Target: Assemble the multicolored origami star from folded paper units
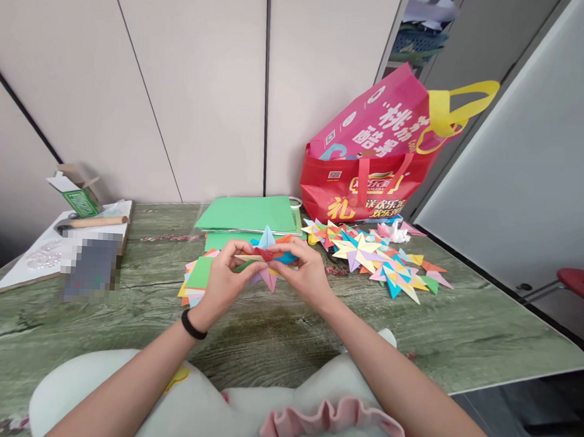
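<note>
Between my two hands, above the green wood-grain table [276, 323], is a many-coloured folded paper star [267, 279] with blue, red, orange, green and pink points. My left hand [230, 271] pinches its left side, where a cream point sticks out. The fingers of my right hand [303, 268] are closed on its right side, near a blue point. My fingertips hide the middle of the star. Just left of and behind my left hand lies a stack of coloured paper squares [198, 275], green on top.
Finished paper stars [369, 253] lie heaped at the right. Behind my hands is a green folder [250, 212]. A red gift bag [363, 186] stands against the wall. On the left are a white board [16, 269], a wooden-handled tool [96, 222] and a small box [78, 195].
</note>
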`<action>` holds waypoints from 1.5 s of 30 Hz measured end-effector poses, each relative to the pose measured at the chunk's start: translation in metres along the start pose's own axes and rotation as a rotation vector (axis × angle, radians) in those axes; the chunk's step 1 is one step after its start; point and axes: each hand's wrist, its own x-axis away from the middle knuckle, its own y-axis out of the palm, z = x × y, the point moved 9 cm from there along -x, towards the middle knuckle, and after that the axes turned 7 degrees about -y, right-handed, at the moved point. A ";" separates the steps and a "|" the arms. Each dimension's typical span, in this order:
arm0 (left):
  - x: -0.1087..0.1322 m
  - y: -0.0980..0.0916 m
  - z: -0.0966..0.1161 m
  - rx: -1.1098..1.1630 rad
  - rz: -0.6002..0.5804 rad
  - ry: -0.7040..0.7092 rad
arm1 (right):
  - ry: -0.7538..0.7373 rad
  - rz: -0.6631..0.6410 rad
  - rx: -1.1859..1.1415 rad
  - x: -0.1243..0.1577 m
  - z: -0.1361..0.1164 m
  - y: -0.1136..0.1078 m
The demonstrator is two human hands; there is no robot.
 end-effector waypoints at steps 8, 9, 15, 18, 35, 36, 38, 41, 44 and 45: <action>0.001 -0.003 -0.001 0.057 0.044 -0.011 | -0.072 -0.031 0.049 0.000 -0.011 0.001; 0.002 -0.004 0.003 0.042 0.052 0.035 | -0.078 -0.026 0.051 -0.001 -0.013 0.000; 0.011 -0.005 0.016 -0.089 0.072 0.266 | -0.116 0.013 0.055 -0.001 -0.018 -0.003; 0.012 -0.005 0.017 -0.066 0.072 0.280 | -0.105 0.024 0.039 0.000 -0.017 -0.003; 0.001 0.001 -0.012 0.150 0.019 -0.202 | 0.016 -0.005 0.000 0.000 0.001 -0.002; 0.001 0.003 -0.017 0.169 0.000 -0.253 | 0.048 -0.021 -0.016 0.001 0.005 0.000; 0.001 0.006 -0.025 0.212 -0.041 -0.355 | 0.137 -0.055 -0.062 0.002 0.015 0.003; 0.003 0.013 -0.032 0.286 -0.098 -0.451 | 0.233 -0.056 -0.109 0.004 0.026 0.004; 0.006 0.020 -0.035 0.346 -0.168 -0.503 | 0.257 -0.015 -0.122 0.005 0.029 0.002; 0.007 0.024 -0.037 0.347 -0.203 -0.524 | 0.258 -0.013 -0.119 0.005 0.029 0.001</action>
